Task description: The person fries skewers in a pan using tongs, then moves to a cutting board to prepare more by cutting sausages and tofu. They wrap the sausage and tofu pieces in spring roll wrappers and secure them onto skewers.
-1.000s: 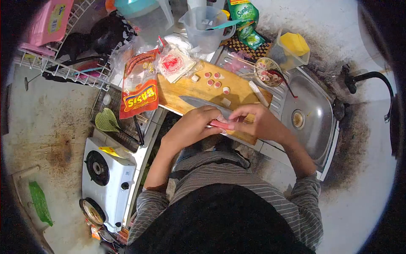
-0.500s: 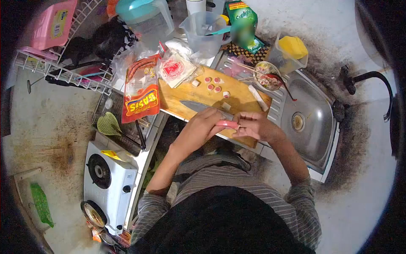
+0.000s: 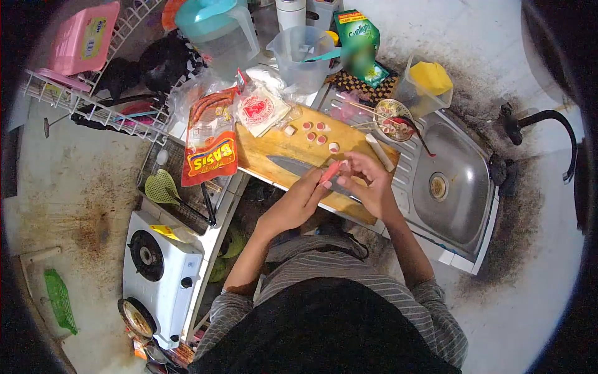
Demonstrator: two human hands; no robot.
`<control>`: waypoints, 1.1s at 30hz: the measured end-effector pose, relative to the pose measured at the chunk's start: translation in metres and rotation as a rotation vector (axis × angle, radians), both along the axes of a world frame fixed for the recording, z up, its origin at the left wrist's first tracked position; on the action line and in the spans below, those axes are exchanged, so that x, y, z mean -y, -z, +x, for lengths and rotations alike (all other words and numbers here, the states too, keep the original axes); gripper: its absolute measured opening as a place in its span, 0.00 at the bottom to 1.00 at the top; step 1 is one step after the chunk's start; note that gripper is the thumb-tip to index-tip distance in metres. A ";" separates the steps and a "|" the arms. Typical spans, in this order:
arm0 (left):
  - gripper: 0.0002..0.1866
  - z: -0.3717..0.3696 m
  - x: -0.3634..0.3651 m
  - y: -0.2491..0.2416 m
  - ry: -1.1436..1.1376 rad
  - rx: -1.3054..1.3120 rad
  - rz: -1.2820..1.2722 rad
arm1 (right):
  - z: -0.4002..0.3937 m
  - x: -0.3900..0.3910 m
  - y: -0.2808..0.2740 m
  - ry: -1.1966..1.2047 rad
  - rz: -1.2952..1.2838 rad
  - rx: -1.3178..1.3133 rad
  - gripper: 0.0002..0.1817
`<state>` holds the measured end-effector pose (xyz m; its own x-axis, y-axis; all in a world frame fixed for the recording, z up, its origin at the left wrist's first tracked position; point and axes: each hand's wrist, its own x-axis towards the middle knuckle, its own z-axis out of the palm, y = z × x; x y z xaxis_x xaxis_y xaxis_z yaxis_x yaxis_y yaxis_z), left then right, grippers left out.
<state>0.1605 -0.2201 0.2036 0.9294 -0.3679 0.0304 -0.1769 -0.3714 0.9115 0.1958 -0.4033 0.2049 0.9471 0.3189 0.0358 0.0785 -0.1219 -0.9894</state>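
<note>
My left hand [image 3: 298, 202] grips a red sausage [image 3: 331, 172] between thumb and fingers, above the near edge of a wooden cutting board [image 3: 255, 149]. At the sausage's far end, my right hand [image 3: 372, 186] has its fingers curled around the tip, where a bit of white shows. A knife [image 3: 291, 166] lies flat on the board just beyond my hands, partly covered by them. Farther back on the board sit several short sausage pieces [image 3: 321, 139] with pale wraps around them. A long white strip [image 3: 379, 153] rests at the board's right end.
An open sausage packet [image 3: 212, 149] and a red-printed white packet [image 3: 261, 111] lie at the left. To the right are a bowl with skewers [image 3: 393, 119] and a steel sink [image 3: 458, 209]. Plastic jugs [image 3: 303, 59] stand behind; a gas stove [image 3: 163, 268] is at lower left.
Both hands have shifted slightly, and the sausage has turned from nearly level to slanting up and right. My right hand has rotated, its fingers now over the sausage's upper end.
</note>
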 end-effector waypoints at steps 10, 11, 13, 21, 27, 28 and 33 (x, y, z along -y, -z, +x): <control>0.12 0.000 0.000 -0.001 -0.115 -0.522 -0.413 | -0.003 -0.014 -0.012 -0.003 -0.303 0.447 0.05; 0.12 0.001 0.001 0.009 -0.128 -0.455 -0.481 | -0.003 -0.014 -0.012 -0.037 -0.348 0.522 0.06; 0.13 0.001 0.001 0.018 -0.143 -0.388 -0.549 | -0.007 -0.018 -0.016 -0.046 -0.334 0.526 0.06; 0.15 0.003 -0.002 0.015 -0.225 -0.611 -0.930 | -0.003 -0.024 -0.012 -0.010 -0.245 0.485 0.05; 0.18 0.002 -0.011 0.021 -0.213 -0.741 -1.110 | -0.005 -0.029 -0.010 -0.075 -0.219 0.530 0.04; 0.18 0.002 -0.010 0.020 -0.215 -0.740 -1.111 | -0.006 -0.030 -0.005 -0.083 -0.218 0.553 0.04; 0.14 0.002 -0.011 0.019 -0.337 -0.702 -1.117 | -0.016 -0.037 -0.008 -0.111 -0.168 0.468 0.05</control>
<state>0.1625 -0.2088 0.1844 0.9115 -0.2128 -0.3520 0.3962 0.6846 0.6119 0.1796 -0.3667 0.2129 0.8016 0.4548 0.3881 0.5305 -0.2417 -0.8125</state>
